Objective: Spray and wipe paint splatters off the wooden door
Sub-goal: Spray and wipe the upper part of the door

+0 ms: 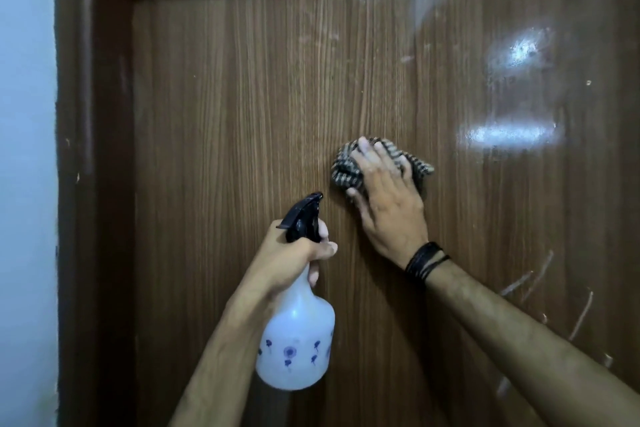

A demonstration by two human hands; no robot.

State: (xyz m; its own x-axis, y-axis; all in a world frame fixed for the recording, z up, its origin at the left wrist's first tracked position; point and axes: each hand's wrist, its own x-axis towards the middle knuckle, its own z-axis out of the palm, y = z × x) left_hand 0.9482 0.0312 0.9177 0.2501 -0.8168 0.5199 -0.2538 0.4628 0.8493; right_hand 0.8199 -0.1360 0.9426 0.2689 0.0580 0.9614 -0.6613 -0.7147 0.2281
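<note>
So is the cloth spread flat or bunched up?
Bunched. The cloth sits crumpled under the right hand, which presses it on the door.

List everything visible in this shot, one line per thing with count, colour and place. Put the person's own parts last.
Wooden door: one, brown with vertical grain, fills most of the view.
Door frame: one, darker brown, left of the door.
Wall: one strip, pale blue-white, far left.
Paint splatters: several, whitish streaks, lower right of the door; fainter smears near the top.
Cloth: one, striped dark and tan, pressed on the door at centre.
Spray bottle: one, translucent white with blue prints and a black trigger head, lower centre.
Wristbands: a few, black, on the right wrist.
Left hand: grips the bottle's neck.
Right hand: presses the cloth against the door.
</note>
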